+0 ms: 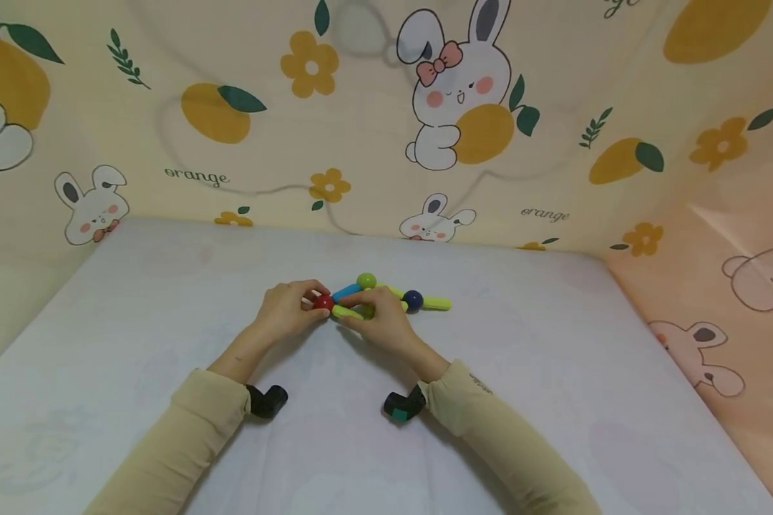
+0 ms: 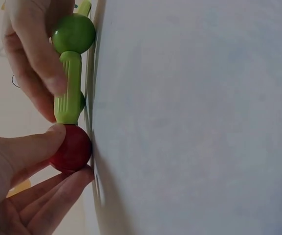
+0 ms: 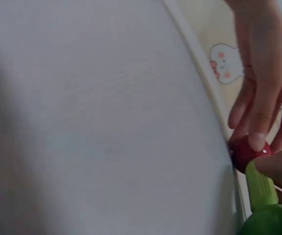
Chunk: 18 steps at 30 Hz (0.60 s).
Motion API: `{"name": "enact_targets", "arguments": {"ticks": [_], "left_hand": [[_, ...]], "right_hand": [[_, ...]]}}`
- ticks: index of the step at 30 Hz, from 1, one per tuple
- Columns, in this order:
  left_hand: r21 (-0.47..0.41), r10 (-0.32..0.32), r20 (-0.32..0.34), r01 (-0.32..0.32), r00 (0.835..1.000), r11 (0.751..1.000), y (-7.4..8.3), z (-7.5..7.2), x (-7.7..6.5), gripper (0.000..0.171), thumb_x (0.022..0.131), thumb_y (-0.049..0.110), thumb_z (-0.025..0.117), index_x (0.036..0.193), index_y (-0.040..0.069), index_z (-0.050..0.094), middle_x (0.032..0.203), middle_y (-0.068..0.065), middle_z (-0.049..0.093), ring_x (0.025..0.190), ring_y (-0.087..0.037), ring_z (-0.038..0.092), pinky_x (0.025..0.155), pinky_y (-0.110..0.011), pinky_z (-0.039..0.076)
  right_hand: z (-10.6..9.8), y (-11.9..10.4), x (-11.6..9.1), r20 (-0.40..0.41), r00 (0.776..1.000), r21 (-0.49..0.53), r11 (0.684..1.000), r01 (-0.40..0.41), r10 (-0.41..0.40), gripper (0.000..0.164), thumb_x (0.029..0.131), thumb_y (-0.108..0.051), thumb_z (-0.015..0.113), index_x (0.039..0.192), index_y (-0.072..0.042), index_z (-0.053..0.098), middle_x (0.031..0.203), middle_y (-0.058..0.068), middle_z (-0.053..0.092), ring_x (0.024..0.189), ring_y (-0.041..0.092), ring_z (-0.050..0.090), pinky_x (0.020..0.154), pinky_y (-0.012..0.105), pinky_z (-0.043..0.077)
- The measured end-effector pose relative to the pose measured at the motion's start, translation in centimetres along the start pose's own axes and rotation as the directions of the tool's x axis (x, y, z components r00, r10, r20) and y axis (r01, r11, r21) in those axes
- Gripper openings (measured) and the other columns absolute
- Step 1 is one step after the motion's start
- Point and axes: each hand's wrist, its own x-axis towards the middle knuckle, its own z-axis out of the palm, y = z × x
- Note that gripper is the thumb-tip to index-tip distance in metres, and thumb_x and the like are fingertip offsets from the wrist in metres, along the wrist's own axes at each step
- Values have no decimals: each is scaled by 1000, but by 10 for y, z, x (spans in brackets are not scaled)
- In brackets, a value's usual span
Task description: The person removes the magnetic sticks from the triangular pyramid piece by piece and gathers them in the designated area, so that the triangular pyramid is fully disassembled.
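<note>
My left hand (image 1: 288,309) pinches a glossy red ball (image 1: 324,303) between thumb and fingers. A ridged lime-green rod (image 2: 68,90) meets that ball at one end and a green ball (image 2: 74,33) at the other. My right hand (image 1: 386,322) pinches this rod close to the red ball. Also meeting the red ball is a blue rod (image 1: 346,292), which leads to a yellow-green ball (image 1: 366,280). Farther right, a dark blue ball (image 1: 414,300) joins more lime-green rods, one of them a free-ended rod (image 1: 438,303). My right hand hides part of the linked shape.
The linked pieces lie on a white-covered table (image 1: 541,400). Behind it hangs a cream cloth (image 1: 270,143) printed with rabbits and oranges. Black devices sit at my left wrist (image 1: 268,402) and right wrist (image 1: 404,405), by the beige sleeves.
</note>
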Motion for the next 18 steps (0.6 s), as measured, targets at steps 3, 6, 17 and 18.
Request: {"name": "enact_targets", "arguments": {"ticks": [3, 6, 17, 18], "left_hand": [[3, 0, -4, 0, 1000, 1000, 0, 0, -1, 29, 87, 18, 70, 113, 6, 64, 107, -18, 69, 93, -30, 70, 89, -54, 45], [-4, -1, -6, 1, 1000, 1000, 0, 0, -1, 30, 87, 18, 70, 113, 5, 64, 107, -19, 69, 93, -30, 70, 89, -54, 46], [-20, -52, -5, 52, 999, 998, -1, -1, 1, 30, 87, 18, 71, 114, 6, 66, 107, -18, 69, 94, -30, 69, 91, -53, 45], [-20, -56, -5, 56, 998, 998, -1, -2, 1, 30, 87, 18, 71, 114, 6, 66, 108, -18, 69, 94, -30, 69, 91, -53, 45]], "right_hand": [[5, -2, 0, -18, 1000, -64, 998, 13, -14, 26, 80, -15, 77, 105, -9, 74, 100, 1, 74, 97, 20, 54, 83, 31, 37], [6, -4, 1, -29, 1000, -86, 996, -10, 8, 25, 79, -14, 78, 103, -9, 75, 97, 1, 73, 95, 21, 53, 82, 32, 36], [3, -6, -3, 29, 999, -28, 1000, -12, 13, 22, 79, -12, 78, 101, -8, 75, 98, 1, 74, 98, 18, 58, 84, 31, 42], [2, -6, -3, 44, 999, -14, 1000, -11, 12, 22, 79, -12, 78, 101, -8, 75, 98, 1, 74, 99, 17, 59, 86, 33, 43]]}}
